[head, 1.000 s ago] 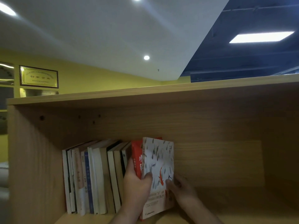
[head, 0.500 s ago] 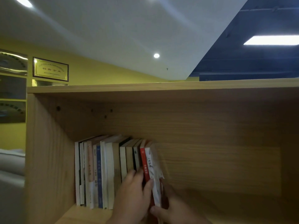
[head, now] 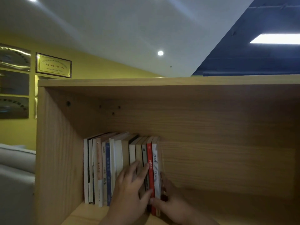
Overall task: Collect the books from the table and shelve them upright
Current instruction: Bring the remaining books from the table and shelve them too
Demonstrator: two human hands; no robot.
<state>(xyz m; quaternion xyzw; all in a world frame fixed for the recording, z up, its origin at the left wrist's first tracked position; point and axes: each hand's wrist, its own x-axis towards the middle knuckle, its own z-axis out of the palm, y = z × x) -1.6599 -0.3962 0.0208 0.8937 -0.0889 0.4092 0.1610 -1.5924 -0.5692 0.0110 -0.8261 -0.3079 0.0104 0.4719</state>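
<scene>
Your left hand (head: 129, 190) and right hand (head: 172, 207) are both bare: no gloves, rings or bands show on the fingers. Your wrists and the short stretch of forearm visible at the bottom edge of the view carry no sleeve, cuff, watch or bracelet. The light is dim, so finer detail such as your nails cannot be made out.

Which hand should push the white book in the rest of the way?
Probably the right hand: it already sits against the white book at the row's open end. The left hand lies flat across the spines beside it, steadying them.
</scene>
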